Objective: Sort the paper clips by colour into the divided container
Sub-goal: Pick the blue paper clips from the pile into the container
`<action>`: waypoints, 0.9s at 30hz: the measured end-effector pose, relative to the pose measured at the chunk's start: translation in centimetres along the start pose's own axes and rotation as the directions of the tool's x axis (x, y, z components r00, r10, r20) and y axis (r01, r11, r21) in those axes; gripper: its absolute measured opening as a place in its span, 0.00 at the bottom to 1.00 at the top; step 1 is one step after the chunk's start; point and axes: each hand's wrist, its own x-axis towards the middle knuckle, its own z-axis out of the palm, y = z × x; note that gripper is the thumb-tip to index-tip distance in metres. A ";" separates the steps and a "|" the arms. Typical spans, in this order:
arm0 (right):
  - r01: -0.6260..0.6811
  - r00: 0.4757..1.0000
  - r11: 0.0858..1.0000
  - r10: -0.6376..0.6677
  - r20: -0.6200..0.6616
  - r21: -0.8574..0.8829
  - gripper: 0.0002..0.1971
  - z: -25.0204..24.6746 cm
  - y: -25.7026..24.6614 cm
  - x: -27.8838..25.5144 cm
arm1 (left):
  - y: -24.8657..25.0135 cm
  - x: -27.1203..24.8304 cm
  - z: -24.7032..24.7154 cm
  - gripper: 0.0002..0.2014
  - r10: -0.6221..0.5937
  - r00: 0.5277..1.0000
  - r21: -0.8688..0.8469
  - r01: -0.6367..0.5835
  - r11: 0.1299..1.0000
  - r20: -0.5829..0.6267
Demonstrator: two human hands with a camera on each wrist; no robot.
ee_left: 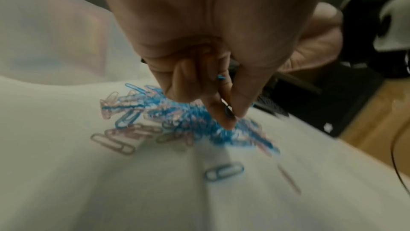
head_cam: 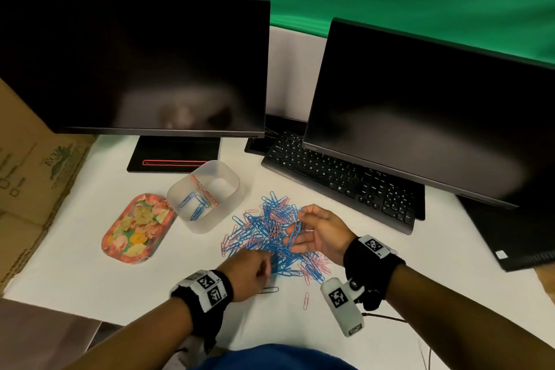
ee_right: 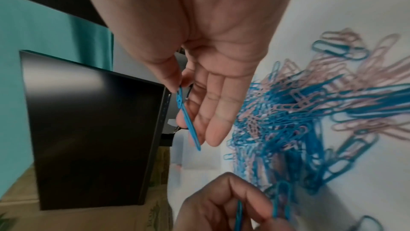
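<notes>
From the head view, your right hand (head_cam: 318,231) pinches blue clips (head_cam: 295,230) hanging lengthwise; the divided container (head_cam: 204,198) lies up and left, nearer your left hand (head_cam: 249,272).

Left wrist: that hand's fingertips (ee_left: 226,120) pinch into the blurred pile (ee_left: 199,122); what they grip is unclear.

Right wrist: thumb and forefinger hold the clips, other fingers straight.

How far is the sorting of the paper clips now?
Barely begun. The divided container holds a few blue clips in one compartment and pink ones by the divider. The right hand pinches blue clips; the left hand picks more blue. The big mixed pile remains.
</notes>
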 end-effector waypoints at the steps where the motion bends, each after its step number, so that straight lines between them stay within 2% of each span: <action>1: 0.004 1.000 1.000 -0.004 0.014 0.007 0.04 0.5 -0.6 -0.2 | 0.1 -0.3 -0.8 0.10 -0.010 1.000 -0.080 0.008 0.997 -0.028; 4: 0.020 0.998 1.000 -0.019 0.068 -0.015 0.03 2.1 -2.5 -0.2 | -0.1 -1.0 -4.0 0.10 -0.083 0.989 -0.279 0.046 0.959 -0.123; 6: 0.033 0.995 0.998 -0.027 0.099 -0.059 0.03 3.6 -3.7 0.2 | -0.7 -1.2 -6.3 0.12 -0.181 0.968 -0.438 0.088 0.895 -0.176; 9: 0.055 0.990 0.992 -0.040 0.132 -0.113 0.03 6.6 -5.2 1.4 | -1.5 -1.4 -9.7 0.10 -0.356 0.913 -0.710 0.116 0.695 -0.198; 11: 0.080 0.985 0.982 -0.053 0.161 -0.168 0.03 9.0 -6.1 2.5 | -2.2 -1.6 -11.8 0.07 -0.436 0.880 -0.821 0.102 0.562 -0.189; 16: 0.111 0.986 0.947 -0.069 0.149 -0.300 0.04 14.5 -7.4 6.0 | -3.7 -1.5 -14.5 0.07 -0.532 0.832 -0.916 0.079 0.393 -0.156; 18: 0.129 0.989 0.924 -0.093 0.115 -0.360 0.07 16.3 -7.3 7.2 | -4.3 -1.4 -15.0 0.09 -0.562 0.813 -0.928 0.078 0.365 -0.153; 22: 0.136 0.991 0.879 -0.117 0.072 -0.458 0.11 18.4 -6.9 8.6 | -5.2 -1.3 -15.2 0.08 -0.594 0.790 -0.927 0.092 0.362 -0.153; 27: 0.173 0.983 0.743 -0.167 0.072 -0.646 0.14 19.3 -6.2 9.5 | -6.1 -0.9 -15.6 0.08 -0.648 0.745 -0.927 0.114 0.358 -0.159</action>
